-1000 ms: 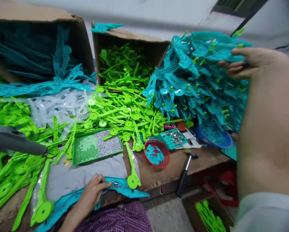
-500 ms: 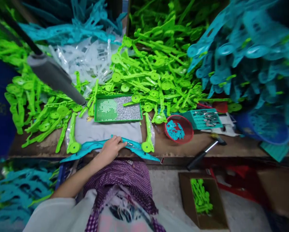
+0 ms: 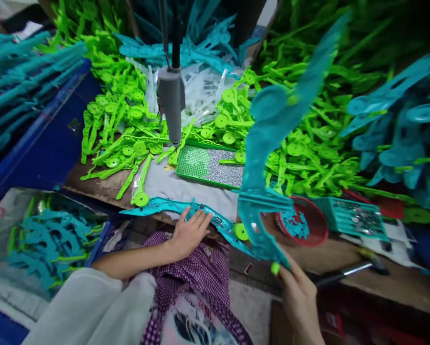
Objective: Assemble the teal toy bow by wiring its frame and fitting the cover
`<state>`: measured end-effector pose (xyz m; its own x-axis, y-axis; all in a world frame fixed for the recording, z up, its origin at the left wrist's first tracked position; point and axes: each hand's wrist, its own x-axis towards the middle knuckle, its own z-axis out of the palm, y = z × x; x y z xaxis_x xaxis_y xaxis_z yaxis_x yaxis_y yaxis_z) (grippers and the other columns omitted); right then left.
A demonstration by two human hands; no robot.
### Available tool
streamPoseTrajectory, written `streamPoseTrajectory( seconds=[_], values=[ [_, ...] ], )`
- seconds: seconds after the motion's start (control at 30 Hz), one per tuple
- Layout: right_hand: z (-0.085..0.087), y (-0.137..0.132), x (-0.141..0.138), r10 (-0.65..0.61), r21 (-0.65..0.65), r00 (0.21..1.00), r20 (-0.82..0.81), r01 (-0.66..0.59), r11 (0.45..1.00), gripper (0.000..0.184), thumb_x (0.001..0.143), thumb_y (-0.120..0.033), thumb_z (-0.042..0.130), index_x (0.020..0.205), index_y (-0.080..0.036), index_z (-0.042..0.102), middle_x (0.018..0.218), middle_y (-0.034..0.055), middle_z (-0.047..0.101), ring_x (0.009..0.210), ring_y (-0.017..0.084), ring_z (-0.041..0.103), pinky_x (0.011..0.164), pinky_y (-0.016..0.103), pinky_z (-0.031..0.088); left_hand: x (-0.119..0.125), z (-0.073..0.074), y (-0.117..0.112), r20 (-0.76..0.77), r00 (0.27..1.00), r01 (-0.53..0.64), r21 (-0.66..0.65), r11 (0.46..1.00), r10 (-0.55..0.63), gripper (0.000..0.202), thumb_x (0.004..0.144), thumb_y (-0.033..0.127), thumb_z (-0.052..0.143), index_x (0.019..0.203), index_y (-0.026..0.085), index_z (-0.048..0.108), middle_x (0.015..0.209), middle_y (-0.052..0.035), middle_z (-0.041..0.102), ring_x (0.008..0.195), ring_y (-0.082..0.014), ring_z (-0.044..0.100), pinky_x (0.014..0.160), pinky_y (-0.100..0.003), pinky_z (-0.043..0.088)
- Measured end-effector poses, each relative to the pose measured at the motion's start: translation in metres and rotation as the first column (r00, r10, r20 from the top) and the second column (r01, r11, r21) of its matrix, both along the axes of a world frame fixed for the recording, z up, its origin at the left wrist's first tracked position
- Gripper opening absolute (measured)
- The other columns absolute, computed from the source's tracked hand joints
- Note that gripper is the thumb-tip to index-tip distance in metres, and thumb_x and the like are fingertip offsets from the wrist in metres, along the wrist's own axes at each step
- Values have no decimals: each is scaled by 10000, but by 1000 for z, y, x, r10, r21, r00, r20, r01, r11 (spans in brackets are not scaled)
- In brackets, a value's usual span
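Far left: blue plastic crate (image 3: 46, 143) beside heaped teal parts. Workbench edge: long curved teal plastic frame piece (image 3: 172, 207) lying flat on grey cloth (image 3: 172, 184). Left hand (image 3: 189, 232) resting palm-down on it, fingers loosely spread, no pinch. Above: grey hanging power screwdriver (image 3: 171, 103), tip over lime-green plastic paddle parts (image 3: 129, 139). Green perforated screw tray (image 3: 208, 165) just behind cloth. Right hand (image 3: 301, 299) gripping lower end of second teal plastic frame piece (image 3: 272, 139), raised upright, blurred. Red round basket (image 3: 303, 223) just right.
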<state>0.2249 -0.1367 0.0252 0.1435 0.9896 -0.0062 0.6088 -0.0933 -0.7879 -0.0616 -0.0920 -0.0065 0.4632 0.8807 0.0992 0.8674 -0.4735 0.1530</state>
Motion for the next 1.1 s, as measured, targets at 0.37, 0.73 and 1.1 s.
streamPoseTrajectory(
  seconds=[0.37,0.73,1.1],
  values=[
    [28,12,2,264,164,768,583,-430,888,500,898,-206,450,1381,-325,500,860,13,720,649,151,669,553,240,494,3,-11,-13,-74,997,-32,-2,999,32,456,998,203,292,1442,183,391,1462,-112,456,1317,-216,428,952,-394,381],
    [25,12,-33,79,139,327,942,-593,793,606,852,-119,514,1433,-272,433,644,0,554,458,125,425,413,280,228,15,-14,-21,-15,998,-55,23,998,56,391,982,287,409,1338,160,508,1193,-169,622,1139,-276,541,947,-414,336],
    [39,6,-41,79,148,303,950,-655,741,781,835,-111,526,1505,-355,208,609,-14,489,501,137,358,488,271,203,20,-15,-28,-35,995,-92,42,995,94,436,1012,330,314,1363,142,493,1225,-139,607,946,-203,616,860,-336,431]
  ],
)
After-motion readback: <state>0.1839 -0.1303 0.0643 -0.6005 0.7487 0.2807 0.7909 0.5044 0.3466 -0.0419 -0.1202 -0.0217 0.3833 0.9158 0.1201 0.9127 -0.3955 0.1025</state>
